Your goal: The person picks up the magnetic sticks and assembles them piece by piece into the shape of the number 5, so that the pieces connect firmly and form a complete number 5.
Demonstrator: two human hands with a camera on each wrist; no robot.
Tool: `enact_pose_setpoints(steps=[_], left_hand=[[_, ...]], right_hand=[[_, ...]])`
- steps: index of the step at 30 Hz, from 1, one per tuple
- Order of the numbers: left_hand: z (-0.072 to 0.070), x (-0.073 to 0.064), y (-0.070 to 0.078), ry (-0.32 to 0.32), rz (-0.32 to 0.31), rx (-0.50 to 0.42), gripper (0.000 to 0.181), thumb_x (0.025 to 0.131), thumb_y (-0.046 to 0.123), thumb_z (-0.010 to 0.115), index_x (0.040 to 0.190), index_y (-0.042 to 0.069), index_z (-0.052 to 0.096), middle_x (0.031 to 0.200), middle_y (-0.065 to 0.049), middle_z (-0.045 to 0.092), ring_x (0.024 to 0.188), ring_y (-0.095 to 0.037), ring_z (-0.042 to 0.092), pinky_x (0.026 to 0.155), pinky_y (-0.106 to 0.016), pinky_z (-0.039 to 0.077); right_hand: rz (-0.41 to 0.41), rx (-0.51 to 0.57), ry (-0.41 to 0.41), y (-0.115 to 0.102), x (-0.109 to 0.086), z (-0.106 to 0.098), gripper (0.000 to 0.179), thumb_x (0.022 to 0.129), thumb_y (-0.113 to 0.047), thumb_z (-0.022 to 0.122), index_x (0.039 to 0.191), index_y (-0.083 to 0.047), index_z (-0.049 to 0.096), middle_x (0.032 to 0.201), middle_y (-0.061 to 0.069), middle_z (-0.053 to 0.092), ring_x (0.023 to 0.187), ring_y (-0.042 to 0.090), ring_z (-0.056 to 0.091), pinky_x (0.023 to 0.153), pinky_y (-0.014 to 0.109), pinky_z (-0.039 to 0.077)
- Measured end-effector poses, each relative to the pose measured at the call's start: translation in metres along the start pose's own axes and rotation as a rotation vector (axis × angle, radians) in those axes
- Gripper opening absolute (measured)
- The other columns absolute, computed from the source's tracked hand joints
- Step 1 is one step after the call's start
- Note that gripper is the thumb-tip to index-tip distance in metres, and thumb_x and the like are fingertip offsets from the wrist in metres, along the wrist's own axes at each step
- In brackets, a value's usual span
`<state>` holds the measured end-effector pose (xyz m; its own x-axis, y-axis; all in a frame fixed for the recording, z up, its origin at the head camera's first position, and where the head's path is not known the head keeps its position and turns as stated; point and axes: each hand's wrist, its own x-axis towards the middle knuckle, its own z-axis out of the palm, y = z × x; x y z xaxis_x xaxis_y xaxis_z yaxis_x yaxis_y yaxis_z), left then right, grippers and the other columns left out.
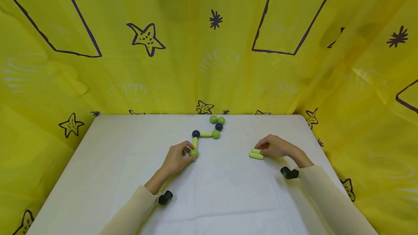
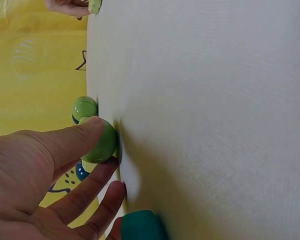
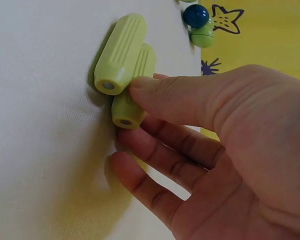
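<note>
At the near end of a small chain, my left hand (image 1: 176,158) pinches a green ball (image 2: 106,145) between thumb and fingers. A pale green magnetic rod (image 1: 195,142) runs from that ball to a dark blue ball (image 1: 196,134). From there another rod (image 1: 206,134) leads right to a second green ball (image 1: 216,134). Over on the right, my right hand (image 1: 275,146) holds a ribbed pale green rod (image 3: 126,112) with the thumb on its side. A matching rod (image 3: 121,50) lies right alongside it, a metal dot showing in its end.
Behind the chain's right end sit a dark blue ball (image 1: 219,127) and two green balls (image 1: 217,120) close together near the table's back edge. A white cloth covers the table (image 1: 222,191). Yellow patterned curtain (image 1: 183,64) hangs behind and at both sides.
</note>
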<state>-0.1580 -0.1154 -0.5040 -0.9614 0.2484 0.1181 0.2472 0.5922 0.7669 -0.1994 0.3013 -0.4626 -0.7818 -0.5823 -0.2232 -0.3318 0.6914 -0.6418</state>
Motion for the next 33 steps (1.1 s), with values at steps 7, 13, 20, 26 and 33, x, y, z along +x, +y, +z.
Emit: enact_pose_setpoints(steps=[7, 13, 20, 26, 33], left_hand=[[0.000, -0.001, 0.002, -0.004, -0.005, -0.012, 0.027, 0.081, 0.007, 0.087, 0.101, 0.013, 0.070, 0.091, -0.003, 0.073, 0.085, -0.024, 0.060, 0.077, -0.039, 0.048], [0.000, -0.001, 0.001, -0.002, 0.000, -0.015, 0.027, 0.081, 0.006, 0.087, 0.101, 0.012, 0.070, 0.091, -0.003, 0.073, 0.084, -0.024, 0.060, 0.076, -0.038, 0.047], [-0.001, -0.002, 0.001, -0.010, 0.003, -0.019, 0.027, 0.081, 0.007, 0.087, 0.101, 0.013, 0.070, 0.092, -0.004, 0.073, 0.084, -0.024, 0.060, 0.077, -0.038, 0.048], [-0.001, -0.001, 0.001, -0.011, 0.005, -0.023, 0.027, 0.080, 0.007, 0.087, 0.100, 0.013, 0.070, 0.092, -0.004, 0.074, 0.084, -0.023, 0.061, 0.077, -0.038, 0.048], [-0.002, 0.000, 0.001, -0.022, 0.025, -0.024, 0.028, 0.080, 0.006, 0.088, 0.100, 0.012, 0.070, 0.092, -0.004, 0.074, 0.084, -0.023, 0.061, 0.078, -0.038, 0.049]], right_hand=[[-0.015, -0.051, 0.004, -0.002, -0.003, -0.003, 0.014, 0.095, -0.007, 0.071, 0.108, -0.005, 0.077, 0.095, -0.003, 0.072, 0.085, 0.012, 0.060, 0.078, 0.030, 0.050], [-0.003, -0.062, 0.004, -0.006, -0.009, -0.007, 0.015, 0.095, -0.007, 0.071, 0.109, -0.008, 0.077, 0.098, -0.003, 0.072, 0.088, 0.014, 0.062, 0.080, 0.032, 0.051], [-0.078, -0.003, 0.053, -0.009, -0.015, -0.013, 0.019, 0.095, -0.005, 0.071, 0.114, -0.004, 0.073, 0.105, 0.004, 0.073, 0.090, 0.016, 0.064, 0.082, 0.037, 0.054], [-0.120, 0.078, 0.124, -0.012, -0.016, -0.017, 0.023, 0.096, -0.006, 0.071, 0.119, -0.007, 0.072, 0.107, 0.005, 0.072, 0.091, 0.019, 0.065, 0.083, 0.034, 0.055], [-0.137, 0.170, 0.179, -0.015, -0.014, -0.018, 0.024, 0.094, -0.007, 0.074, 0.118, -0.007, 0.072, 0.107, 0.007, 0.071, 0.090, 0.019, 0.065, 0.081, 0.029, 0.055]])
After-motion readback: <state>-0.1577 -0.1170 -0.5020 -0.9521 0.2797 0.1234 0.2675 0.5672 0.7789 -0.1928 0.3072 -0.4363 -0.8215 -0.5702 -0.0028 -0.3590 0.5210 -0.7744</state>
